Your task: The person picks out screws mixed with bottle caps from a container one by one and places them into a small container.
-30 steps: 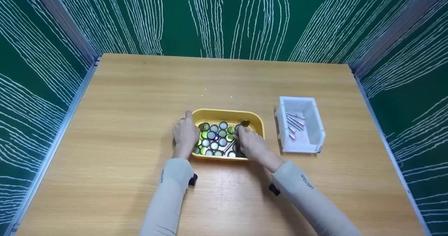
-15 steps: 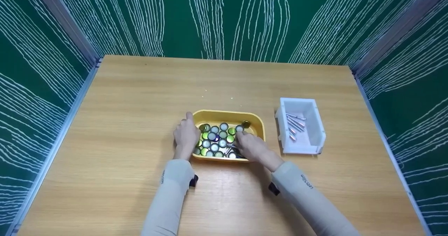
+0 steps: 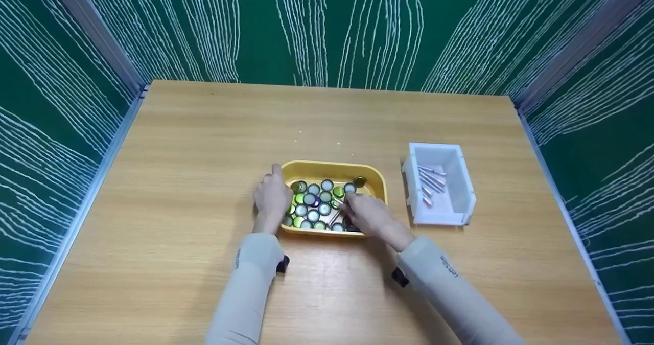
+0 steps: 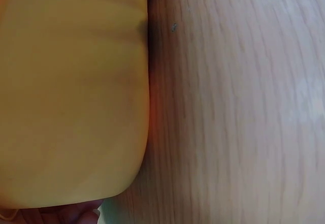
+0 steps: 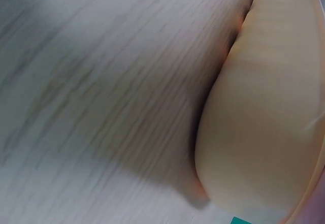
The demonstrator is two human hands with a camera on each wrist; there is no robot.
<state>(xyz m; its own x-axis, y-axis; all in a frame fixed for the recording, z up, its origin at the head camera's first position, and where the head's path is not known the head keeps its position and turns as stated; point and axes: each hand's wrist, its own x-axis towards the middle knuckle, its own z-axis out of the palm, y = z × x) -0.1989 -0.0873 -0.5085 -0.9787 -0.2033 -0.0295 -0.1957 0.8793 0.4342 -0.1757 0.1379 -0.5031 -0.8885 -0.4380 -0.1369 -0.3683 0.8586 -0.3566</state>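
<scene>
In the head view a yellow tray point(image 3: 332, 164) holds several bottle caps point(image 3: 312, 215), most with their pale insides up. My left hand point(image 3: 272, 198) grips the tray's left end; in the left wrist view a bit of its fingers point(image 4: 71, 214) shows beyond the tray wall. My right hand point(image 3: 369, 212) reaches over the front right of the tray, fingertips down among the caps. A thin silver rod point(image 3: 338, 201) sticks out from those fingertips, which seem to pinch it; its exact kind is too small to tell. Another thin rod point(image 3: 334, 217) lies among the caps.
A white bin point(image 3: 442, 215) stands right of the tray, with several silver metal rods point(image 3: 431, 180) inside. Small pale specks point(image 3: 338, 143) lie on the wooden table point(image 3: 204, 130) behind the tray. Green panels point(image 3: 258, 28) with white streaks enclose the table's back and sides.
My right fingertips have shifted slightly within the tray, uncovering a cap at its back right. The silver rod at the fingertips now points up and left. My left hand holds its place.
</scene>
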